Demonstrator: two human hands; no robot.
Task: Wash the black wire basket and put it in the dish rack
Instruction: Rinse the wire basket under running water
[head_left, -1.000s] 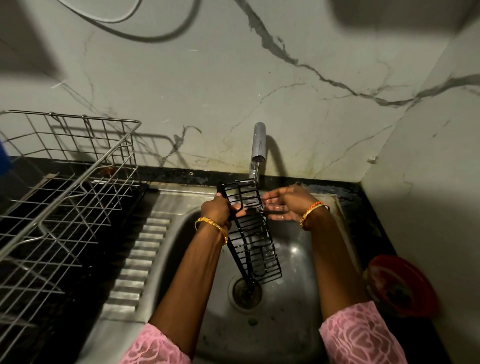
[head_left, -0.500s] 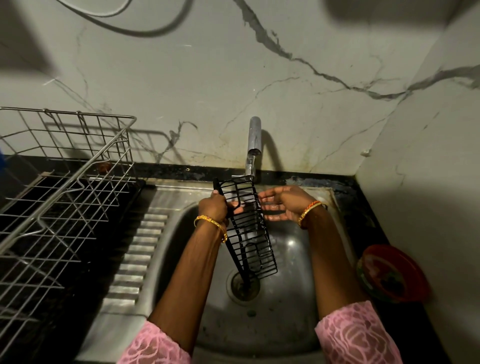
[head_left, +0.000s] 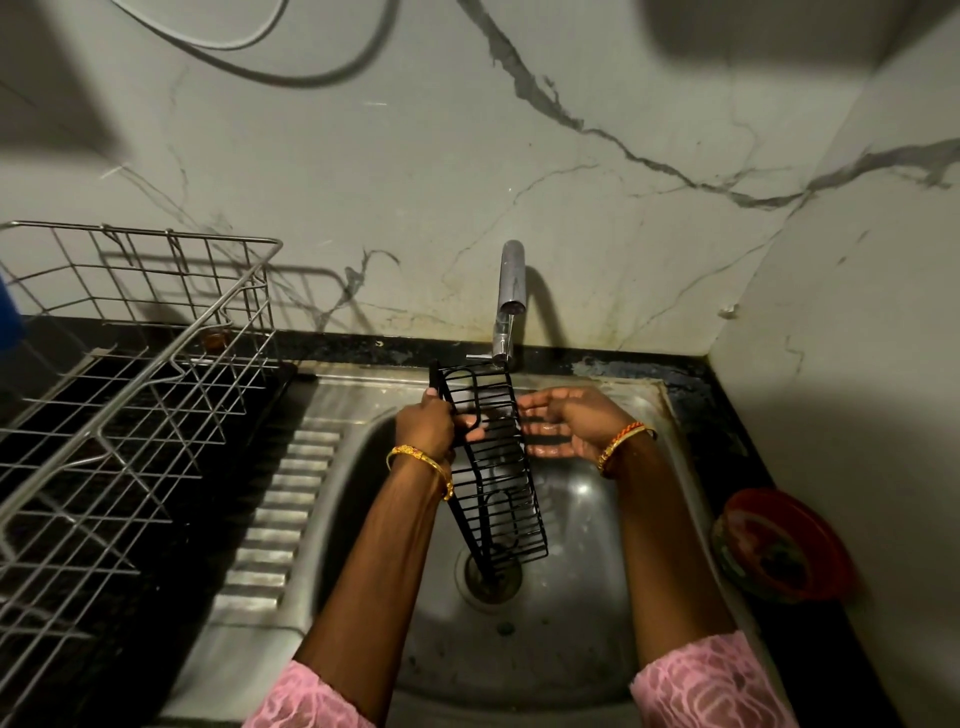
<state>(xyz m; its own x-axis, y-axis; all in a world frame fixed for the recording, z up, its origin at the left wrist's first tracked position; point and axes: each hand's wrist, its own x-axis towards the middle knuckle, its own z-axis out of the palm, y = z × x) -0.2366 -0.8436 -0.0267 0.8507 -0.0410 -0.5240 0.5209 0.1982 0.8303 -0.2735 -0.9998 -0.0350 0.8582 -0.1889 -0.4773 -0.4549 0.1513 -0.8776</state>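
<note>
Gripping the black wire basket (head_left: 493, 467), the left hand (head_left: 426, 428) holds it lengthwise tap-to-drain; right hand (head_left: 571, 423) fingers spread beside it.

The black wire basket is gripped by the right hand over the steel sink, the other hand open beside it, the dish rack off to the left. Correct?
Not quite. The head view shows the left hand gripping the black wire basket over the steel sink; the right hand is the open one. The metal wire dish rack is indeed at left.
</note>
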